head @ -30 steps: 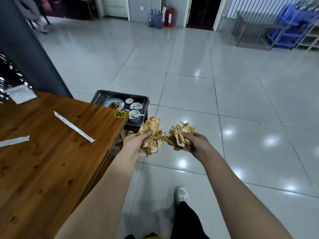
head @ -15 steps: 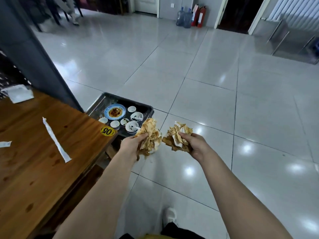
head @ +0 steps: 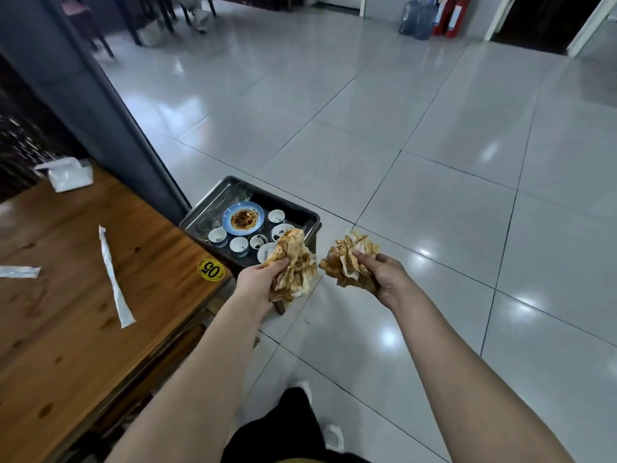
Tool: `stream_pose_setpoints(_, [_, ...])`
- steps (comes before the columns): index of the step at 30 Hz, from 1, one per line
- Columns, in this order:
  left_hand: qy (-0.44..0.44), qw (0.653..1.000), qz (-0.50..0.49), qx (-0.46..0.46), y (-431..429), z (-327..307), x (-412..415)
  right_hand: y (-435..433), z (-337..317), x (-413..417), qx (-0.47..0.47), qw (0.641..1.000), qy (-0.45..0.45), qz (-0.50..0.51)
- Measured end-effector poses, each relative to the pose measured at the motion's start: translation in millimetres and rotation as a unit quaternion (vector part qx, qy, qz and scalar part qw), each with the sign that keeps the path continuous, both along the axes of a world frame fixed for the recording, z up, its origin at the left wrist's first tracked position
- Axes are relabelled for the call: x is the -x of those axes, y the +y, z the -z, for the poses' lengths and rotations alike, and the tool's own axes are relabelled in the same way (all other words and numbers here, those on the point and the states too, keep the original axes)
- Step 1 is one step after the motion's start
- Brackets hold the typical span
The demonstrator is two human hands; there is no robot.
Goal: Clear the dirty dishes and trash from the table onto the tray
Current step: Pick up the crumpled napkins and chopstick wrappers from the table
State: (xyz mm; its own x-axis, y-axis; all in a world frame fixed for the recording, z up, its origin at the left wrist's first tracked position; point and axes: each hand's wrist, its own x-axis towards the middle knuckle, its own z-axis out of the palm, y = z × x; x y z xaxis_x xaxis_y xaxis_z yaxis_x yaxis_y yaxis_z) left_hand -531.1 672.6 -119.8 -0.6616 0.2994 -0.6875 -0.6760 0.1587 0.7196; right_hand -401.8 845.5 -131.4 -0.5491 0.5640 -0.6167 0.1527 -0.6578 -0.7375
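My left hand [head: 258,284] grips a crumpled, sauce-stained napkin wad [head: 293,265] just above the near right corner of the dark metal tray [head: 302,213]. My right hand [head: 384,277] grips a second stained napkin wad [head: 347,262] over the floor, right of the tray. The tray sits on a low stool past the table's end and holds a blue plate with food residue [head: 243,218] and several small white cups and bowls [head: 239,245]. On the wooden table [head: 66,312] lie a long white paper wrapper [head: 113,279], another wrapper [head: 18,271] at the left edge, and a white packet [head: 68,173].
A yellow "05" sticker [head: 211,269] marks the table's corner. A dark partition [head: 100,105] stands behind the table and tray. Grey tiled floor [head: 400,145] spreads to the right. Water bottles and fire extinguishers [head: 430,16] stand by the far wall. My feet are below.
I have stepped closer to the tray, which now looks nearer. Both hands, still holding their napkin wads, have come forward, and the left wad now hangs over the tray's corner.
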Motion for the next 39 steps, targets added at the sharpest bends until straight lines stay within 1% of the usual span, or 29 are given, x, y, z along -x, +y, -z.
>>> stream_pose_setpoints(3, [0.004,1.0,0.002,0.019,10,8,24,11,4,24,0.004,1.0,0.003,-0.01])
stream_pose_setpoints(10, [0.0,0.999,-0.036,0.014,42,26,95,51,16,105,-0.004,0.999,-0.012,-0.03])
stream_pose_setpoints(15, [-0.012,0.999,-0.045,-0.003,58,27,156,68,14,171,0.024,0.999,-0.008,-0.046])
stream_pose_setpoints(18, [-0.013,0.999,-0.05,0.004,66,30,190,76,15,208,0.039,0.998,-0.005,-0.054])
stream_pose_setpoints(26, [-0.013,0.997,-0.071,0.01,66,34,242,82,16,272,0.048,0.995,-0.021,-0.09])
stream_pose_setpoints(31, [-0.019,0.994,-0.103,-0.018,60,35,268,80,11,316,0.045,0.988,-0.023,-0.147])
stream_pose_setpoints(39, [-0.022,0.982,-0.183,-0.034,51,46,306,77,12,388,0.038,0.971,-0.018,-0.235])
